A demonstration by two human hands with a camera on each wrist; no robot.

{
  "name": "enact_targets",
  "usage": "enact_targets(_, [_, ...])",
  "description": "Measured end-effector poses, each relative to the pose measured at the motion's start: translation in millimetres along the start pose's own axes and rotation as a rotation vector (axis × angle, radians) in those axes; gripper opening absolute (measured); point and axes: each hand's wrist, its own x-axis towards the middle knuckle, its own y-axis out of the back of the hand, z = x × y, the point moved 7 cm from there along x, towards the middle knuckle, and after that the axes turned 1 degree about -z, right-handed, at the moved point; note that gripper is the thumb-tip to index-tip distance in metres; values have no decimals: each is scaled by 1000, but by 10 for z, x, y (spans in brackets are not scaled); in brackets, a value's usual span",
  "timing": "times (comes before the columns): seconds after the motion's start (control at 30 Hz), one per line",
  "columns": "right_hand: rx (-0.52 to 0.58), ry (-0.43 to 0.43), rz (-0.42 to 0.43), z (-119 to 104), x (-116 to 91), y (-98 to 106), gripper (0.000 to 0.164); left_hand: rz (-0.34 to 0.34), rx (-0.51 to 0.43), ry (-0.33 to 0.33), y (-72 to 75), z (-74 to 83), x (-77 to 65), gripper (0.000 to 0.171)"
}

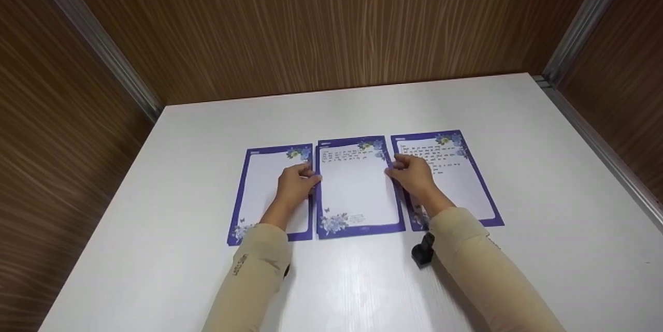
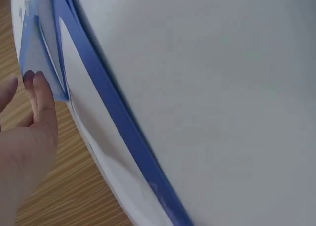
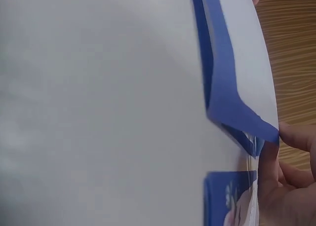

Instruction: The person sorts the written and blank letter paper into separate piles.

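Observation:
Three purple-bordered stationery sheets with blue flowers lie side by side in the head view. The left sheet (image 1: 269, 192) has no writing showing; the middle sheet (image 1: 357, 187) has several handwritten lines at its top. More lines fill the upper part of the right sheet (image 1: 461, 187). A second purple edge under the middle sheet shows along its top and left side. My left hand (image 1: 296, 185) holds the middle sheets at their left edge, above the left sheet. My right hand (image 1: 417, 176) pinches their right edge; the right wrist view shows the thumb (image 3: 296, 134) at that edge.
A small black object (image 1: 423, 251) stands on the white table (image 1: 342, 290) beside my right sleeve. Wood-grain panels (image 1: 331, 26) rise behind the table and at both sides, joined by metal posts.

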Motion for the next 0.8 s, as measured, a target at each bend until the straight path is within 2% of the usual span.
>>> enact_targets(0.1, [18, -20, -6, 28, 4, 3, 52, -3, -6, 32, -18, -22, 7, 45])
enact_targets(0.3, [17, -9, 5, 23, -3, 22, 48, -9, 22, 56, -47, -27, 33, 40])
enact_targets(0.57, [38, 45, 31, -24, -35, 66, 49, 40, 19, -5, -48, 68, 17, 35])
enact_targets(0.8, [40, 74, 48, 6, -26, 146, 48, 29, -45, 3, -129, 104, -3, 37])
